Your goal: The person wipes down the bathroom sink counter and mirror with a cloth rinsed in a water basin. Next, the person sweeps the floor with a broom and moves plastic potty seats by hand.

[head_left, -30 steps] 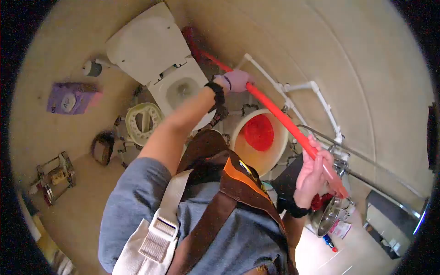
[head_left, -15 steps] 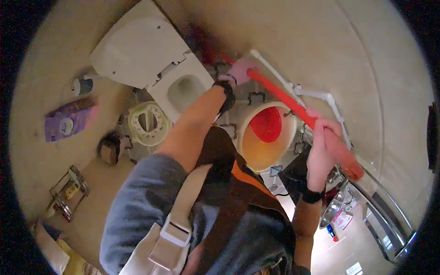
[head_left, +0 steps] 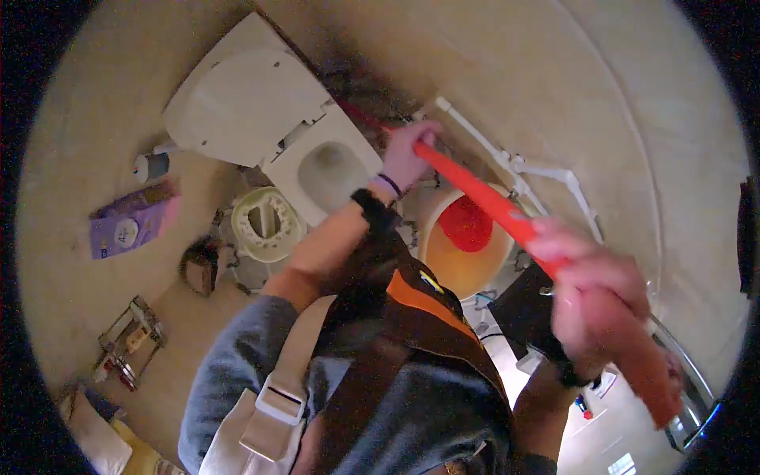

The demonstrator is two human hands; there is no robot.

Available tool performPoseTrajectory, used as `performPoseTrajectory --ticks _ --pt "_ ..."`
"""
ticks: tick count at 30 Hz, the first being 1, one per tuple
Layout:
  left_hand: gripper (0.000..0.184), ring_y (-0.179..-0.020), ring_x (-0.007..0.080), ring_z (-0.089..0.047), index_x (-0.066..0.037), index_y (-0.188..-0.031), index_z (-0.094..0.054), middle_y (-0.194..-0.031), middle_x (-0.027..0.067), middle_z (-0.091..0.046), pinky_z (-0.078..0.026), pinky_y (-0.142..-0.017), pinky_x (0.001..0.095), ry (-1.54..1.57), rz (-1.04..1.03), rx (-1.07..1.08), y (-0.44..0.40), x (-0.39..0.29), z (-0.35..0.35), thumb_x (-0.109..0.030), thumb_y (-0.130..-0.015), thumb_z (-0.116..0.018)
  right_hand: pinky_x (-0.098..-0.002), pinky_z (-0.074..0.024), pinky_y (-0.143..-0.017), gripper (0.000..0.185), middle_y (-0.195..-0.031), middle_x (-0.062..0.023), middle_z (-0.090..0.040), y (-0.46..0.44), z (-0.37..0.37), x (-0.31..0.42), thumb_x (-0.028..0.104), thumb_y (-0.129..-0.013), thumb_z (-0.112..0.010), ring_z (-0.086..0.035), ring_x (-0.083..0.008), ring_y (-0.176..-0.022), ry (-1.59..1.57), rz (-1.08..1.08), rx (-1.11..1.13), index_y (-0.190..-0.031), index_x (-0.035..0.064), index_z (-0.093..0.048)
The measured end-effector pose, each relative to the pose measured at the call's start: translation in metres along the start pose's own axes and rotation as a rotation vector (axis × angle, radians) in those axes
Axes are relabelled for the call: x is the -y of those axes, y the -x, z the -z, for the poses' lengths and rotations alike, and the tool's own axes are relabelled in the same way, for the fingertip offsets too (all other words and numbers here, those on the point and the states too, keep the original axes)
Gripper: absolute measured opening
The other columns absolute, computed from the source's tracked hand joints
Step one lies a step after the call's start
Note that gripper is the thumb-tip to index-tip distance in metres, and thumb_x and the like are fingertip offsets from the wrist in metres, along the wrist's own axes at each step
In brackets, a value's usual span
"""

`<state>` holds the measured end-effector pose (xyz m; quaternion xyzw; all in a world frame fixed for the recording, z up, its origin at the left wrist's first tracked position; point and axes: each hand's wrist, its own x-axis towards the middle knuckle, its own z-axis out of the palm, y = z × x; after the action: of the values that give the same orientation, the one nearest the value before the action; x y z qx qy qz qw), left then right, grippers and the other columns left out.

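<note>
A long red pole slants from the dark corner beside the toilet down to the lower right, close to the camera. My left hand is wrapped round its middle, right of the toilet bowl. Nearer the camera, my right hand grips the upper part, blurred by motion. The pole's far end is dim and hard to make out. Below the pole stands a cream bucket with a red round item in it.
A pale green basin sits left of the toilet. White pipes run along the right wall. A purple packet, a paper roll and a small rack are at the left. A dark bin stands near the bucket.
The pole's near end has swung toward the lower right and closer to the camera with my right hand. My left hand has stayed round the pole while the view shifted.
</note>
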<state>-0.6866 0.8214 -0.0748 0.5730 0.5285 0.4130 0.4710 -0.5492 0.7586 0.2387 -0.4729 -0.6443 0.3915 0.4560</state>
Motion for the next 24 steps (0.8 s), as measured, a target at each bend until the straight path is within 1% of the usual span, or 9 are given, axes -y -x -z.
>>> performPoseTrajectory --ticks 3,5,6,9,13,19,20,22,24 --pt "0.021 -0.068 0.0156 -0.056 -0.007 -0.099 -0.059 -0.077 0.0092 -0.061 -0.046 -0.067 0.029 -0.025 -0.16 -0.131 -0.039 0.044 0.033 -0.002 -0.08 -0.052 -0.041 -0.0475 -0.085 0.009 -0.092 -0.0182 -0.063 -0.032 -0.034 -0.015 -0.005 -0.081 -0.053 -0.061 -0.0305 -0.093 0.18 0.012 0.25 -0.082 0.0018 -0.047" --pt "0.022 -0.069 0.0142 -0.055 -0.008 -0.1 -0.059 -0.079 0.0066 -0.061 -0.046 -0.069 0.0281 -0.007 -0.219 -0.133 -0.052 0.057 0.049 -0.002 -0.081 -0.05 -0.0369 -0.0479 -0.084 0.011 -0.088 -0.0162 -0.064 -0.04 -0.04 -0.02 -0.007 -0.08 -0.054 -0.062 -0.0285 -0.093 0.121 -0.127 0.207 -0.081 0.0016 -0.047" --pt "0.025 -0.068 0.0127 -0.052 -0.01 -0.098 -0.06 -0.077 0.0037 -0.059 -0.044 -0.067 0.0259 0.037 -0.096 -0.072 -0.048 0.062 0.044 0.001 -0.078 -0.05 -0.036 -0.0483 -0.084 0.012 -0.087 -0.0156 -0.065 -0.038 -0.042 -0.023 -0.007 -0.08 -0.054 -0.063 -0.0283 -0.092 0.138 -0.145 0.21 -0.081 0.0016 -0.047" --pt "0.028 -0.065 0.0112 -0.049 -0.011 -0.097 -0.06 -0.07 0.0025 -0.055 -0.041 -0.062 0.025 0.106 -0.092 0.057 -0.003 0.088 -0.001 0.003 -0.074 -0.052 -0.0351 -0.0495 -0.081 0.011 -0.083 -0.0145 -0.065 -0.018 -0.037 -0.035 -0.006 -0.08 -0.055 -0.064 -0.029 -0.088 0.286 -0.072 0.259 -0.08 0.002 -0.047" --pt "0.023 -0.063 0.0167 -0.053 -0.01 -0.091 -0.06 -0.065 0.0029 -0.053 -0.041 -0.059 0.0291 0.189 -0.037 0.171 0.057 0.037 -0.034 -0.001 -0.071 -0.055 -0.041 -0.0527 -0.075 0.013 -0.08 -0.0165 -0.065 0.016 -0.017 -0.003 0.0 -0.081 -0.056 -0.065 -0.0321 -0.082 0.302 -0.198 0.243 -0.073 0.0032 -0.046" --pt "0.016 -0.068 0.0222 -0.056 -0.007 -0.09 -0.061 -0.073 0.0082 -0.059 -0.044 -0.066 0.0286 0.108 -0.1 0.265 0.063 -0.013 -0.044 -0.004 -0.074 -0.058 -0.0437 -0.0531 -0.071 0.015 -0.073 -0.0195 -0.063 0.056 0.013 0.047 0.007 -0.075 -0.062 -0.064 -0.0363 -0.081 0.211 -0.171 -0.091 -0.069 0.0019 -0.049" --pt "0.016 -0.069 0.0225 -0.057 -0.008 -0.09 -0.061 -0.075 0.0082 -0.061 -0.044 -0.066 0.0297 0.103 -0.081 0.226 0.063 -0.012 -0.046 -0.004 -0.074 -0.058 -0.043 -0.053 -0.072 0.013 -0.075 -0.0191 -0.063 0.053 0.024 0.048 0.005 -0.073 -0.062 -0.064 -0.0355 -0.081 0.259 -0.12 0.104 -0.07 0.0013 -0.05" --pt "0.017 -0.072 0.0232 -0.059 -0.008 -0.09 -0.061 -0.079 0.0081 -0.063 -0.044 -0.066 0.0319 0.081 -0.063 0.14 0.042 0.002 -0.046 -0.004 -0.074 -0.058 -0.0382 -0.0539 -0.072 0.014 -0.082 -0.0172 -0.064 0.051 0.004 0.026 0.011 -0.073 -0.063 -0.065 -0.0338 -0.082 0.21 -0.154 0.168 -0.069 0.0031 -0.052" --pt "0.023 -0.065 0.024 -0.055 -0.009 -0.088 -0.061 -0.068 0.0057 -0.057 -0.043 -0.063 0.0329 0.037 -0.182 0.166 0.041 0.032 -0.042 0.001 -0.068 -0.058 -0.0363 -0.0537 -0.073 0.012 -0.084 -0.0162 -0.064 0.06 -0.007 0.008 0.008 -0.071 -0.064 -0.065 -0.033 -0.082 0.206 -0.18 0.212 -0.069 0.0039 -0.053"
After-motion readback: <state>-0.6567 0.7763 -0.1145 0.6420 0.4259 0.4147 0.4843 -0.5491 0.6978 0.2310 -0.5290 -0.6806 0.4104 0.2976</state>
